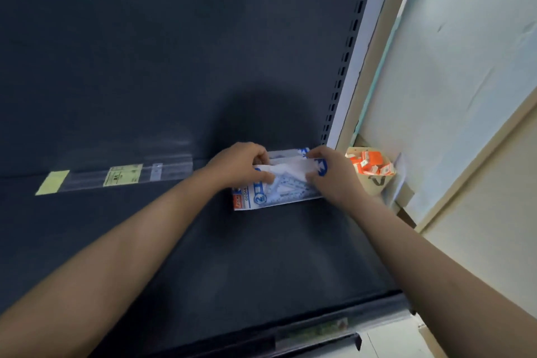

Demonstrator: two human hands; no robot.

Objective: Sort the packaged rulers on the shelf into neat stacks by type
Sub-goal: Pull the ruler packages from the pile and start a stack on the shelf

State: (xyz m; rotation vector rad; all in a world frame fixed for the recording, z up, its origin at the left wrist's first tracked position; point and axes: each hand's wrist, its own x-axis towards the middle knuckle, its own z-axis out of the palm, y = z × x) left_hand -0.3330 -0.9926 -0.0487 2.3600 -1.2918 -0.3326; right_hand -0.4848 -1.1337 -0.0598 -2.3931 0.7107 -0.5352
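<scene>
At the back right of a dark shelf (174,241), a white and blue pack of rulers (279,196) lies flat with its long side running along the back panel (145,52); a clear triangle and a straight scale show through its front, and a red mark sits at its near left corner. Both bare arms reach in from the bottom of the view and meet on this pack. The left hand (241,166) sits over the pack's upper left part, its fingers (263,176) curled and pinching a crumpled white flap of the wrapping; the right hand (331,174) covers the pack's right end, its fingers (312,180) bent and gripping the same flap from the other side. A second blue and white edge shows just behind the hands, against the panel; whether it is a separate pack cannot be told.

Further left along the back of the shelf lie clear packs (168,171), well apart from the hands; a yellow-green label (123,175) lies on one of them, and a plain yellow one (53,182) lies at the left end of the row. A slotted metal post (348,46) rises at the shelf's right back corner. Just past it, beside the right hand, stands a cardboard box (374,183) filled with small orange packets (369,164), set against a pale wall (450,81). Along the shelf's front edge runs a price strip (319,331); its print is too blurred to read.
</scene>
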